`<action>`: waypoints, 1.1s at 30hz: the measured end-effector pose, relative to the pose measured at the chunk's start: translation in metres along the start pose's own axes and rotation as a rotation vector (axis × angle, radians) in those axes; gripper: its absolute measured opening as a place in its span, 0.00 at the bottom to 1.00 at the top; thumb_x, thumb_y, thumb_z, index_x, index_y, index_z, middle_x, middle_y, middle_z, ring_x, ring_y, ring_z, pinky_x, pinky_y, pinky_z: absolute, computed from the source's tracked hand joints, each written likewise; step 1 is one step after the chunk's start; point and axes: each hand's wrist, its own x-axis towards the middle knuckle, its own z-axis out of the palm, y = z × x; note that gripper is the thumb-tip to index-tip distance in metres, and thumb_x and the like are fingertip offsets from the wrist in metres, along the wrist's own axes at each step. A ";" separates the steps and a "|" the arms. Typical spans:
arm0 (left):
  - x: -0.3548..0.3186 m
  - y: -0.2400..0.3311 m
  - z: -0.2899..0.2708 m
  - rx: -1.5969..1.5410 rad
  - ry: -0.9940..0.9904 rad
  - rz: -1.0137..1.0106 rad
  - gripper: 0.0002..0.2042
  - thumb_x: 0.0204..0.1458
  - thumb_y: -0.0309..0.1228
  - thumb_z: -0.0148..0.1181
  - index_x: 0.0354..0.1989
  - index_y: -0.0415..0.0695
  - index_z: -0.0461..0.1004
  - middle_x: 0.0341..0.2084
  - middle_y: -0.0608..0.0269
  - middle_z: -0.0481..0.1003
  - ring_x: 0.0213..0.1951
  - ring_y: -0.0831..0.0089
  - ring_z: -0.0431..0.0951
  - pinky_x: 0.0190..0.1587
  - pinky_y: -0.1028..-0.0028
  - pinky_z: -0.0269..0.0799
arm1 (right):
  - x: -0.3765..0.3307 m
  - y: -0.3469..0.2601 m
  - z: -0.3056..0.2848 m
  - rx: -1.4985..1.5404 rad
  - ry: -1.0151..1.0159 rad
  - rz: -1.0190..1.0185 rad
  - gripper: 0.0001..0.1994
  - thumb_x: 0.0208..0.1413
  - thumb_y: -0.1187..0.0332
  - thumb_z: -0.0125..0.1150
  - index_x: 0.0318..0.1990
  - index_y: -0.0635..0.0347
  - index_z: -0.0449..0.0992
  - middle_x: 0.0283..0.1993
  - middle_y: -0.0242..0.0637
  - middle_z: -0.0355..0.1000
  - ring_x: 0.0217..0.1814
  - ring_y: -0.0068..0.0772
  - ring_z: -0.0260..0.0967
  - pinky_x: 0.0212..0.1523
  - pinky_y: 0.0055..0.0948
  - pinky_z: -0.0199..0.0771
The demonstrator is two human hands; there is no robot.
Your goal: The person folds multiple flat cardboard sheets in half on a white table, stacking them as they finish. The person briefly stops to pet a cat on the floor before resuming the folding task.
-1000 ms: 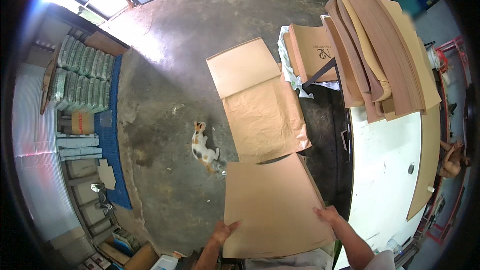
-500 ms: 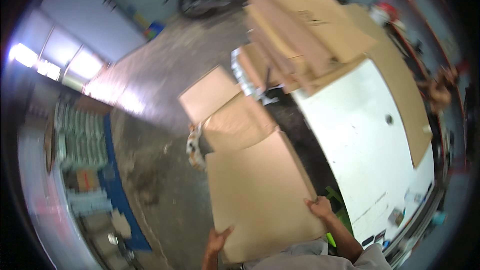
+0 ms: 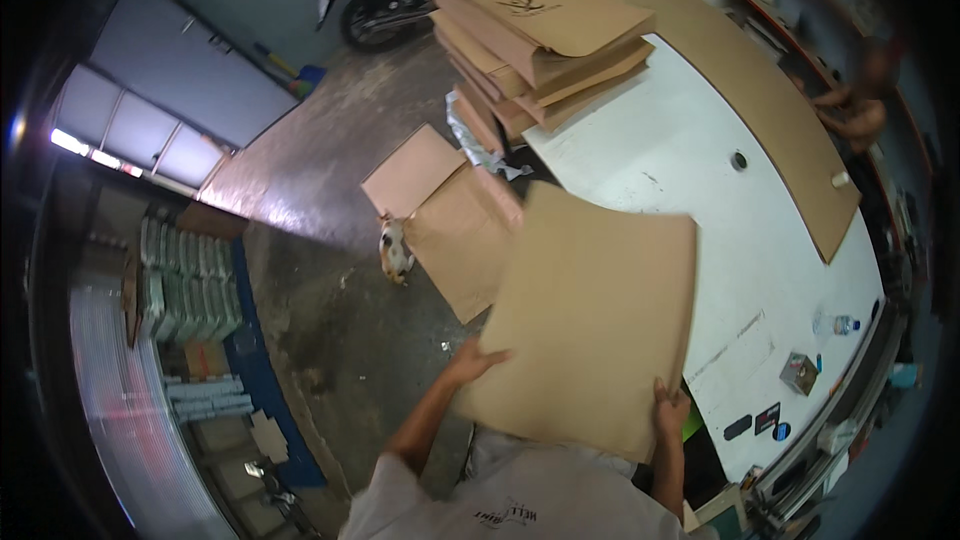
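Observation:
Between my two hands is a large flat brown cardboard sheet [image 3: 590, 320], its far edge slightly curved. My left hand [image 3: 474, 362] grips its left edge near the lower corner, thumb on top. On the right edge my right hand [image 3: 670, 408] is closed, also with its thumb on the upper face; the fingers beneath are partly hidden. The sheet's right side overlaps the near left edge of the white table [image 3: 730, 280]. Beyond it, on the floor, lies another brown cardboard piece [image 3: 455, 235] with a lighter flap.
A stack of folded brown cardboard [image 3: 545, 30] stands at the table's far end. A long brown board [image 3: 740, 90] lies along its far side, near another person [image 3: 850, 110]. A cat [image 3: 393, 250] sits on the floor. A bottle [image 3: 845, 324] and small box [image 3: 798, 373] rest at right.
My hands have carried the cardboard sheet up and to the right, off the floor piece and partly over the table. The view has turned, and the cat's pose has shifted slightly.

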 end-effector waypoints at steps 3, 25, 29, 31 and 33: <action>0.083 -0.003 0.041 0.154 -0.146 0.110 0.29 0.51 0.45 0.76 0.55 0.35 0.81 0.47 0.47 0.84 0.48 0.61 0.85 0.52 0.64 0.78 | 0.008 0.075 -0.018 0.303 0.053 0.035 0.34 0.63 0.52 0.70 0.63 0.76 0.73 0.58 0.51 0.77 0.55 0.44 0.77 0.57 0.43 0.77; 0.224 0.011 0.049 0.759 0.031 0.526 0.28 0.57 0.49 0.69 0.56 0.36 0.79 0.55 0.42 0.79 0.57 0.47 0.79 0.62 0.58 0.73 | 0.049 0.009 0.155 1.520 0.295 0.637 0.35 0.73 0.46 0.52 0.79 0.52 0.52 0.80 0.45 0.52 0.80 0.52 0.53 0.73 0.66 0.60; 0.196 -0.081 -0.024 0.794 -0.047 0.127 0.20 0.57 0.43 0.70 0.43 0.35 0.81 0.41 0.42 0.83 0.44 0.50 0.84 0.50 0.58 0.78 | 0.110 -0.015 0.217 1.518 0.363 0.706 0.37 0.70 0.41 0.54 0.77 0.51 0.54 0.80 0.45 0.53 0.81 0.51 0.51 0.76 0.65 0.52; 0.183 -0.123 -0.042 0.616 0.029 0.096 0.16 0.56 0.38 0.71 0.37 0.34 0.79 0.35 0.49 0.83 0.38 0.58 0.83 0.46 0.62 0.78 | 0.132 -0.023 0.233 1.588 0.489 0.850 0.36 0.70 0.43 0.57 0.77 0.50 0.55 0.79 0.44 0.55 0.80 0.50 0.52 0.76 0.58 0.57; 0.182 -0.151 -0.069 0.463 -0.082 0.049 0.14 0.56 0.35 0.71 0.36 0.33 0.79 0.32 0.53 0.82 0.36 0.63 0.81 0.45 0.65 0.78 | 0.128 -0.043 0.242 1.646 0.418 0.815 0.37 0.69 0.45 0.59 0.77 0.50 0.54 0.79 0.44 0.54 0.81 0.50 0.52 0.75 0.56 0.60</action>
